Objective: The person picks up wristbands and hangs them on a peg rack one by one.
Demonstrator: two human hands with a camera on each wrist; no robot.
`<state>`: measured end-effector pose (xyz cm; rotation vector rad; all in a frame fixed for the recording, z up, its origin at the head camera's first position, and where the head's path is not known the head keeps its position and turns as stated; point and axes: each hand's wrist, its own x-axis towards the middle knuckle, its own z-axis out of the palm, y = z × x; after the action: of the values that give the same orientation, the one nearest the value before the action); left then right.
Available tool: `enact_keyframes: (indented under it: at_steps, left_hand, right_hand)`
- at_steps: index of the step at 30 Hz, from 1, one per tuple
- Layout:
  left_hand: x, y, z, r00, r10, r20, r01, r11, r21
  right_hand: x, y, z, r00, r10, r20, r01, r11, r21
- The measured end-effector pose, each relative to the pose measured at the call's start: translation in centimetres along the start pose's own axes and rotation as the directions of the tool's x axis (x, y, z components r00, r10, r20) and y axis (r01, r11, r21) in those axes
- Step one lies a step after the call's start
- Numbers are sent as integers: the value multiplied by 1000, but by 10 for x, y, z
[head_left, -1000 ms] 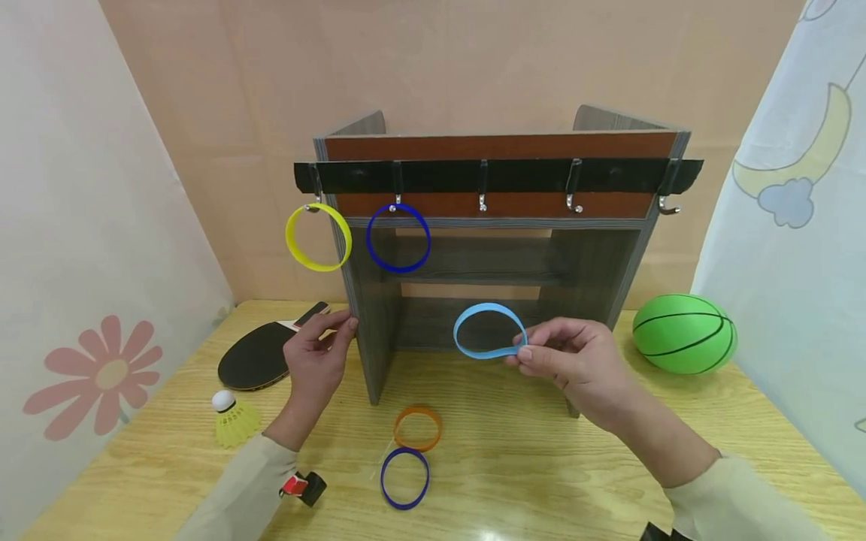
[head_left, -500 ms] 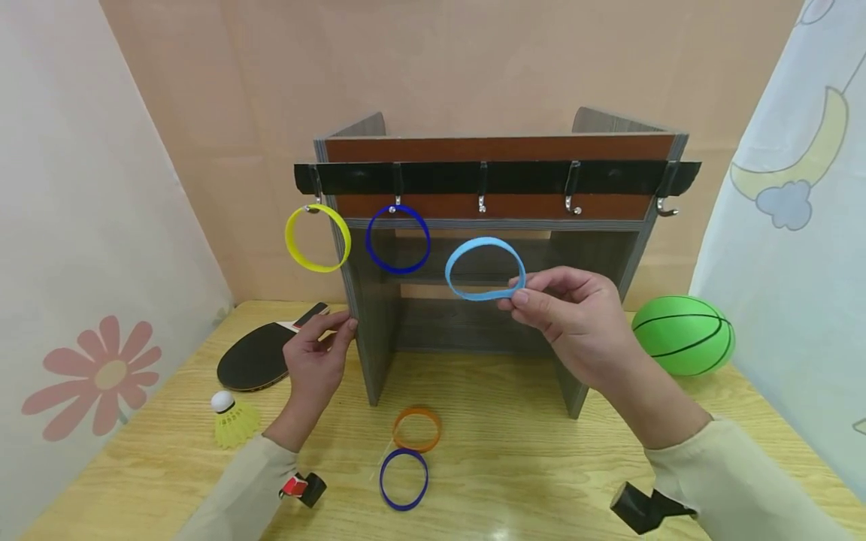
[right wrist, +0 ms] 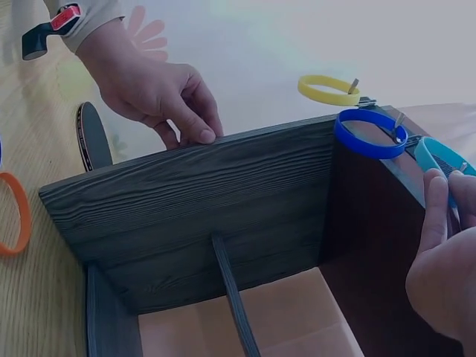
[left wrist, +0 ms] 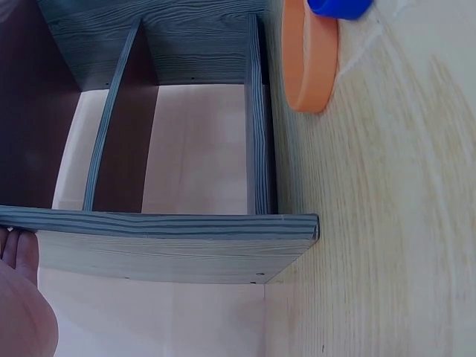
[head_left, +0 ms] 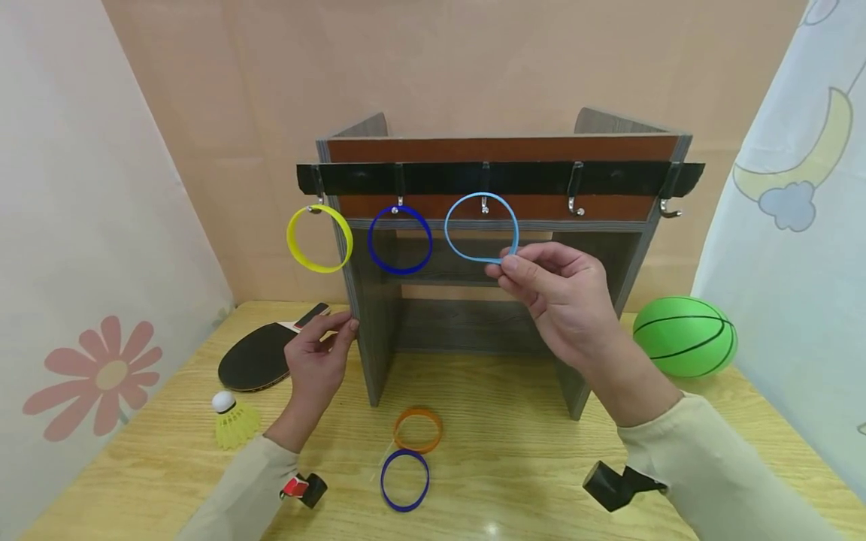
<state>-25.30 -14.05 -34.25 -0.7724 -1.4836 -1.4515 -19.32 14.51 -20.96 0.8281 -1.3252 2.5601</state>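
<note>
My right hand (head_left: 564,300) pinches a light blue silicone wristband (head_left: 517,229) between thumb and fingers at its lower right. The band is raised to the middle hook (head_left: 485,204), whose tip shows inside the loop; whether they touch I cannot tell. A yellow wristband (head_left: 292,242) hangs on the leftmost hook and a blue wristband (head_left: 370,248) on the second. With thumb and curled fingers, my left hand (head_left: 318,361) holds the front edge of the left side panel (right wrist: 253,149) of the grey wooden shelf (head_left: 361,300).
On the table lie an orange wristband (head_left: 438,432) and a dark blue wristband (head_left: 426,488). A table tennis bat (head_left: 253,357) and a yellow shuttlecock (head_left: 235,424) are at left, a green ball (head_left: 683,338) at right. Two hooks (head_left: 575,207) on the right of the black strip (head_left: 528,179) carry no band.
My right hand has lifted the light blue wristband from in front of the lower shelf up to the middle hook, its loop turning more upright. The left hand has stayed in place.
</note>
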Motion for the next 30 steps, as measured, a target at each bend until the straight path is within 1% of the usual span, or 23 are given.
enact_keyframes:
  at_steps: [6,13,19,23,27,30]
  left_hand:
    - [-2,-1,0,1000,-9,0,9,1000,15]
    - [-3,-1,-1,1000,-26,2,26,999,27]
    - [-3,-1,-1,999,-34,-1,34,999,26]
    - [-3,-1,-1,999,-33,-1,33,999,18]
    - [-3,-1,-2,999,-48,-2,49,999,23]
    - [-3,-2,-2,998,-60,-2,60,998,32]
  right_hand:
    - [2,7,-3,1000,-7,-14,7,1000,-18]
    - [1,12,-7,999,9,-51,-11,999,-36]
    - [0,16,-9,999,21,-44,-24,997,-69]
    - [-2,18,-10,998,27,-56,-32,996,-88]
    - [-6,19,-13,996,51,-76,-59,992,-110]
    - [-11,22,-15,993,88,-84,-100,985,-143]
